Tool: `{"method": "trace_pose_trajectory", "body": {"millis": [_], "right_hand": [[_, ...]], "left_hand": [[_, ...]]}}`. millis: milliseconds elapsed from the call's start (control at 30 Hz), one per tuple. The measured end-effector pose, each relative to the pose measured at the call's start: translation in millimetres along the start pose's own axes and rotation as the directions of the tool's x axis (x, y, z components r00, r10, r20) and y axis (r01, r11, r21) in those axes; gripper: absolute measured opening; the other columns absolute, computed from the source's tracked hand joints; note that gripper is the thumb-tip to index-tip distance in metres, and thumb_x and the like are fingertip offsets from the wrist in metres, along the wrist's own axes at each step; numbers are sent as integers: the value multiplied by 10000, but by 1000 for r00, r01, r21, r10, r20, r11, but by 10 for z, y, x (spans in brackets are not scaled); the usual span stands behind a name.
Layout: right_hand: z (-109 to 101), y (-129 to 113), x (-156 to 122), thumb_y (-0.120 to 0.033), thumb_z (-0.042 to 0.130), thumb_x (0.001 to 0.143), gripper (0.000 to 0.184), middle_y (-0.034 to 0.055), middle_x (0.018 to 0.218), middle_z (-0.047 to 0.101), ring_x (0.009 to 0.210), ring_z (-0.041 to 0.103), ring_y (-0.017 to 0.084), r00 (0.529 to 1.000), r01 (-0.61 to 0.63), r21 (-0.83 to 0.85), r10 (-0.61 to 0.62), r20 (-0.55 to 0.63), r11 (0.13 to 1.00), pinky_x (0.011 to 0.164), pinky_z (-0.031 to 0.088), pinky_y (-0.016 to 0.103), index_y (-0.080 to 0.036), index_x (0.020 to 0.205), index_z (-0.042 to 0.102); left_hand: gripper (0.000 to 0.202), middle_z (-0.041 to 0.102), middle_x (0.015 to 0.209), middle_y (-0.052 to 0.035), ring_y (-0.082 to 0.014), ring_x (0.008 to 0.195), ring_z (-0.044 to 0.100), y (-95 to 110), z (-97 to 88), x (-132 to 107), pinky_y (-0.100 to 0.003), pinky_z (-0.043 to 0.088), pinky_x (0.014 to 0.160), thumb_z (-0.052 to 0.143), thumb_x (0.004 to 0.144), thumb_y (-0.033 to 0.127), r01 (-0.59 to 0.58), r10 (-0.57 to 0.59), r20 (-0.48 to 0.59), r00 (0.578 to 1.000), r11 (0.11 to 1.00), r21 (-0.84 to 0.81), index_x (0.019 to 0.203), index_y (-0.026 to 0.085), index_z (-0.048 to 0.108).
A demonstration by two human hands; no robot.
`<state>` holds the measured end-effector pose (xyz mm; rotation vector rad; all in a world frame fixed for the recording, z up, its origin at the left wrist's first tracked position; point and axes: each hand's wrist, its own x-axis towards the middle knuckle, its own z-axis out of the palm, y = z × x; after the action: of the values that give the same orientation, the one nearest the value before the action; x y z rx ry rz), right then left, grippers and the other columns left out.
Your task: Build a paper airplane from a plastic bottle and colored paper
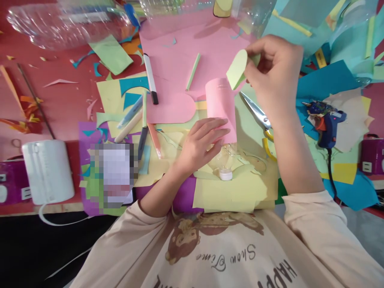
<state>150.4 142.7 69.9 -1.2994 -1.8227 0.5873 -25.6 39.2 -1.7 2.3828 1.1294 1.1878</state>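
Note:
A plastic bottle wrapped in pink paper (220, 108) lies in the middle of the table, its white cap (225, 175) pointing toward me. My left hand (201, 144) rests on the bottle with fingers curved over its lower side, holding it down. My right hand (274, 76) is raised above the bottle's far end and pinches a small rounded piece of light green paper (237, 69) between thumb and fingers. The green piece hangs just above the pink wrap's top edge, not clearly touching it.
Scissors (258, 114) lie just right of the bottle. A blue glue gun (328, 120) sits at the right. A black-tipped marker (151, 80), pencils (132, 120), coloured paper sheets and scraps cover the red table. Clear plastic bottles (69, 22) lie at the back, a white roll (48, 170) at left.

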Motion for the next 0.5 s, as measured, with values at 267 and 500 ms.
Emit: {"method": "trace_pose_trajectory", "body": {"millis": [267, 500], "right_hand": [[-4, -194, -72, -216, 509, 851, 152, -30, 661, 580, 613, 545, 123, 993, 84, -260, -60, 98, 962, 746, 485, 250, -251, 764, 629], [48, -116, -78, -215, 496, 859, 181, -2, 708, 636, 605, 541, 189, 992, 101, -290, -74, 104, 952, 728, 496, 356, -324, 715, 509]], "left_hand": [[259, 676, 1199, -65, -200, 1140, 597, -3, 4, 1, -387, 516, 938, 529, 870, 102, -5, 5, -2, 1000, 1000, -15, 1093, 218, 595], [253, 679, 1187, -69, -206, 1122, 609, -3, 1, 1, -391, 522, 926, 532, 864, 94, -10, 10, -8, 1000, 1000, 2, 1078, 212, 599]]}}
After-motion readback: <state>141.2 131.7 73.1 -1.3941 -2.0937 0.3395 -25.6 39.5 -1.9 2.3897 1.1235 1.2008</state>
